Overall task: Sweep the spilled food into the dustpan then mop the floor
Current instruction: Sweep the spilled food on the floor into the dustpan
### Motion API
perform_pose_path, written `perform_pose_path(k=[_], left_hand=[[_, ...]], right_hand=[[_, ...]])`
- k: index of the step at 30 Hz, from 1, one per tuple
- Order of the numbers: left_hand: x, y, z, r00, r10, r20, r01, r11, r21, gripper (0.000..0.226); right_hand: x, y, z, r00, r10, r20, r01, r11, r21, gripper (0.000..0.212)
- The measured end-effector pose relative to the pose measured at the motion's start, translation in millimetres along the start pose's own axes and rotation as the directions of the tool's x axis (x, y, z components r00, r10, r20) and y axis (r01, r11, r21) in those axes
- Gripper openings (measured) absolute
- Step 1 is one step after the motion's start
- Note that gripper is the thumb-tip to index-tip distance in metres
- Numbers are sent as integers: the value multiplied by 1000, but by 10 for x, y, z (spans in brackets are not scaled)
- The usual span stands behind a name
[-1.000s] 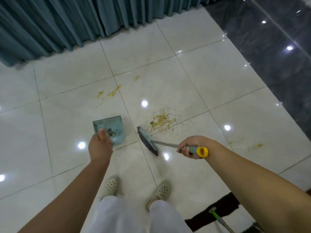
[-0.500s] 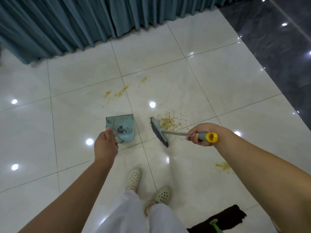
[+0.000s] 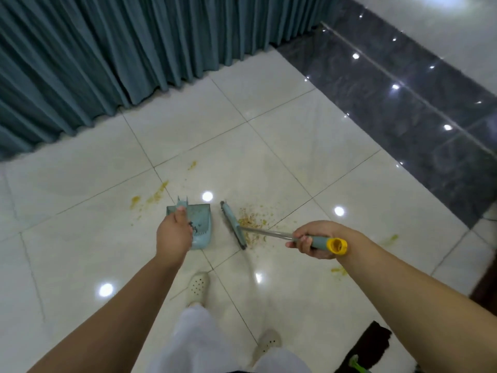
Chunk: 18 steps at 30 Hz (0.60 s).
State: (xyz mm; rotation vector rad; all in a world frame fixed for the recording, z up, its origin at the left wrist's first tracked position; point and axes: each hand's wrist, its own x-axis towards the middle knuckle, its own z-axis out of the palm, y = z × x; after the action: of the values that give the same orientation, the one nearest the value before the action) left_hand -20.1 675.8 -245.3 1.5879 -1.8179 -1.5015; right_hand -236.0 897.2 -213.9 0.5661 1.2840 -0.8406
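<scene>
My left hand grips dustpan handle; right hand wrapped round broom handle. Dustpan now closer beside broom head. Crumbs beyond bristles, toward my right fingers. Sweep barely begun; smears remain for mop.

I can read no text, label, brand or number on anything here, neither on the pale blue plastic dustpan nor on the teal-and-yellow brush handle I grip.
</scene>
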Motion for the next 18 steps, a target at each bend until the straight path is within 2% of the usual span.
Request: perform_pose_path(k=[5,9,14,18], left_hand=[[556,323,-92,980,69,186,-75,997,30,46],[841,556,-82,933,85,349,-111,992,54,48],[886,637,-12,866,53,498,-92,994,55,46],[798,532,64,812,73,579,-166,980,109,46]], right_hand=[[8,77,319,997,-67,-42,75,968,241,15],[38,224,543,993,-92,-76,115,904,412,16],[2,624,712,982,-124,-146,188,770,610,17],[-34,1023,765,959,-146,-243,278,653,705,8]])
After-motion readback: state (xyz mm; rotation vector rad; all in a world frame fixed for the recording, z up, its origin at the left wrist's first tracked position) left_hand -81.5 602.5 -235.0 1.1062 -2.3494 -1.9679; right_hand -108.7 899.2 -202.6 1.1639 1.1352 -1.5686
